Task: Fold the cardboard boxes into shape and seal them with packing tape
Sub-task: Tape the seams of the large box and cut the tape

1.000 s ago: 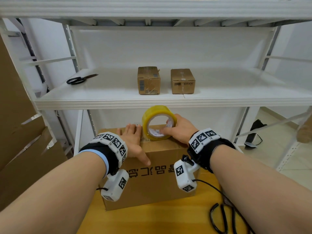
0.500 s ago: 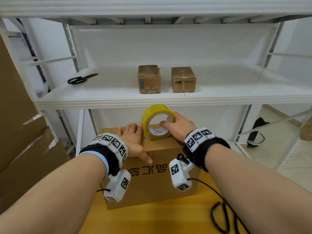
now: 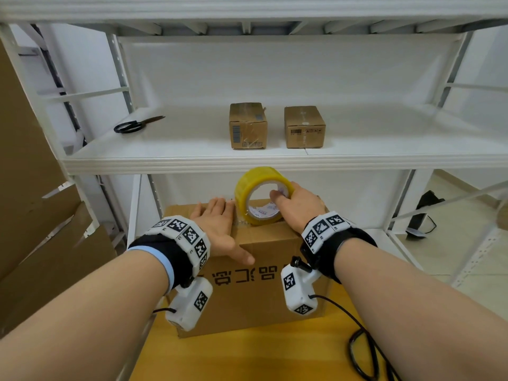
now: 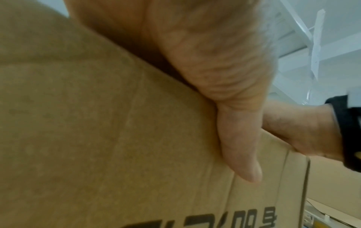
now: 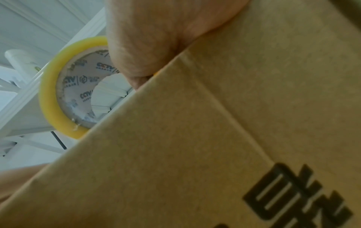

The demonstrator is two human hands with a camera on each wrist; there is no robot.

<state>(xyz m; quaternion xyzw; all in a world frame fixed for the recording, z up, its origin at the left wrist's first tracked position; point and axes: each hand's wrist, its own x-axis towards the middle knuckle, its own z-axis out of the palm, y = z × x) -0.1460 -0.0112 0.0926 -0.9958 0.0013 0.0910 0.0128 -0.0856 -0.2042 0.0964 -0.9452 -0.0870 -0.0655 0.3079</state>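
Note:
A brown cardboard box [image 3: 255, 295] with black printed characters stands on the yellow table [image 3: 247, 356]. My left hand [image 3: 220, 229] lies flat on the box top, fingers straight, thumb [image 4: 240, 148] hanging over the front edge. My right hand [image 3: 294, 204] grips a yellow roll of packing tape [image 3: 261, 193] that stands on edge on the box top, thumb inside the core. In the right wrist view the tape roll [image 5: 56, 94] shows its white printed core behind the box [image 5: 215, 146]. A short shiny strip of tape lies on the box top by the roll.
A white shelf [image 3: 275, 160] hangs just above the box. On it lie black scissors [image 3: 134, 125] at the left and two small sealed cartons [image 3: 247, 126] [image 3: 304, 127]. Flat cardboard sheets [image 3: 41, 243] lean at the left. A black cable [image 3: 365, 353] loops on the table at the right.
My right hand has shifted the tape roll slightly away from me along the box top. The left hand stays flat on the box.

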